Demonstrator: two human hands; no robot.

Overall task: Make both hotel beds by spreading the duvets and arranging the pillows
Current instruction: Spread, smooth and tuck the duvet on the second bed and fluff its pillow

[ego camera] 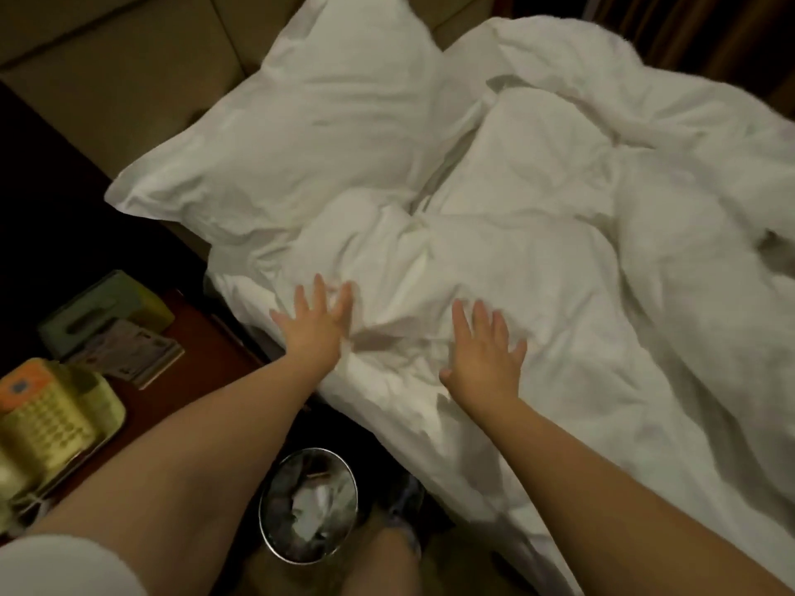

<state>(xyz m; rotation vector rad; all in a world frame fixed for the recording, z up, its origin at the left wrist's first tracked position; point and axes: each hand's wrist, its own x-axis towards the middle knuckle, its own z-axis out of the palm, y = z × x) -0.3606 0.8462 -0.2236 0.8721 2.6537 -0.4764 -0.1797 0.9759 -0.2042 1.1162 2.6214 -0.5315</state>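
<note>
Our left hand [316, 322] and right hand [484, 352] flat, fingers spread, grasping nothing — crumpled duvet [537, 260] beneath both, pillow [309, 122] beyond.

The rumpled cloth duvet [537, 260] and plump pillow [309, 122] are plain white; beside the duvet, a wooden nightstand [202, 363] is reddish-brown.

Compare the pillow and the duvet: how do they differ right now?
The pillow lies fairly smooth and plump; the duvet is bunched in deep folds. The pillow sits by the headboard, clear of both hands; the duvet lies under the spread left hand and right hand. The duvet is far larger than the pillow. Both are white.
</note>
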